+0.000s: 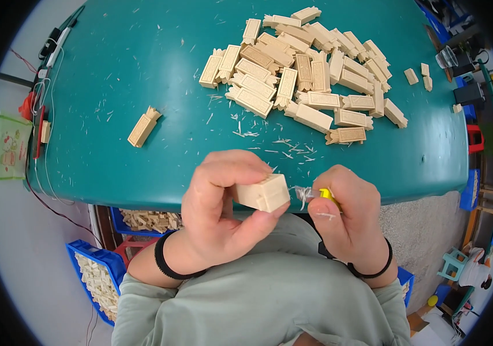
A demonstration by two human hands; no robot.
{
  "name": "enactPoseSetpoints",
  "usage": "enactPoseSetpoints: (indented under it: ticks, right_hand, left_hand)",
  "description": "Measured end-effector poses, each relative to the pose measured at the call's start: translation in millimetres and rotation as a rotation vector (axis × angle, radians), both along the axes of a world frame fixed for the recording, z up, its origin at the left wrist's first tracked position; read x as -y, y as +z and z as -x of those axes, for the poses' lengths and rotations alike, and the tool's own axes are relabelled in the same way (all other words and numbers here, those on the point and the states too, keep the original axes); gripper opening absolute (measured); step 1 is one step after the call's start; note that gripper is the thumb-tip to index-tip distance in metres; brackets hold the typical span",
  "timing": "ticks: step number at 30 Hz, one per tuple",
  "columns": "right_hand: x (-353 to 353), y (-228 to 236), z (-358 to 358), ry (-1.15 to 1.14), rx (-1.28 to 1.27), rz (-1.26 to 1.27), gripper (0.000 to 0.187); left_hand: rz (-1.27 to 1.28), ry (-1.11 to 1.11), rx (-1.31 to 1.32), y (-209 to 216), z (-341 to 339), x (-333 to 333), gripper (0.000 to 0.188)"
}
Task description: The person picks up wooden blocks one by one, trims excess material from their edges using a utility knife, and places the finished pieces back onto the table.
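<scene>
While a lone wooden block [143, 128] lay on the green tabletop [93, 167] at the left, the left hand [214, 207] was curled about the held block [262, 194], pinching it between thumb and fingers over the near edge. Beyond it, the heap of carved blocks [320, 74] spread across the far side. The right hand [350, 216], nearly closed, gripped a small yellow tool [326, 195] just beside the held block. Farther right lay small wooden pieces [411, 76].
</scene>
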State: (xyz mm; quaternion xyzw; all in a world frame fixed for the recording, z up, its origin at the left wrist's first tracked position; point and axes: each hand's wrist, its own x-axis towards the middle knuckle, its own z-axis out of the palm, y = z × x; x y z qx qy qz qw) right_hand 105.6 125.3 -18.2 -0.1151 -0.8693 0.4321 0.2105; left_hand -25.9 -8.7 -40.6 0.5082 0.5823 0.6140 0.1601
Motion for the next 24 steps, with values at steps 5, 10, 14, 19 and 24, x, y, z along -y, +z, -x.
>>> enactPoseSetpoints:
  ticks: [5, 10, 14, 19, 24]
  right_hand:
    - [3.5, 2.9, -3.0, 0.008, 0.047, 0.051, 0.023]
    - [5.0, 3.0, -4.7, 0.019, 0.02, 0.015, 0.024]
    - [5.4, 3.2, -4.5, 0.021, -0.004, 0.001, 0.024]
    - [4.9, 2.9, -4.5, 0.027, 0.003, 0.005, 0.024]
    - [3.7, 2.4, -3.6, 0.033, 0.001, 0.003, 0.024]
  left_hand:
    - [-0.056, 0.03, 0.019, 0.5, 1.3, -3.0, 0.039]
    - [-0.154, 0.007, 0.016, -0.1, 2.4, -4.0, 0.048]
    - [-0.143, 0.02, -0.008, 0.5, 1.2, -4.3, 0.049]
    - [-0.123, 0.032, 0.003, 2.0, -0.2, -4.2, 0.047]
    - [-0.119, 0.032, 0.021, 1.8, -0.7, -4.7, 0.046]
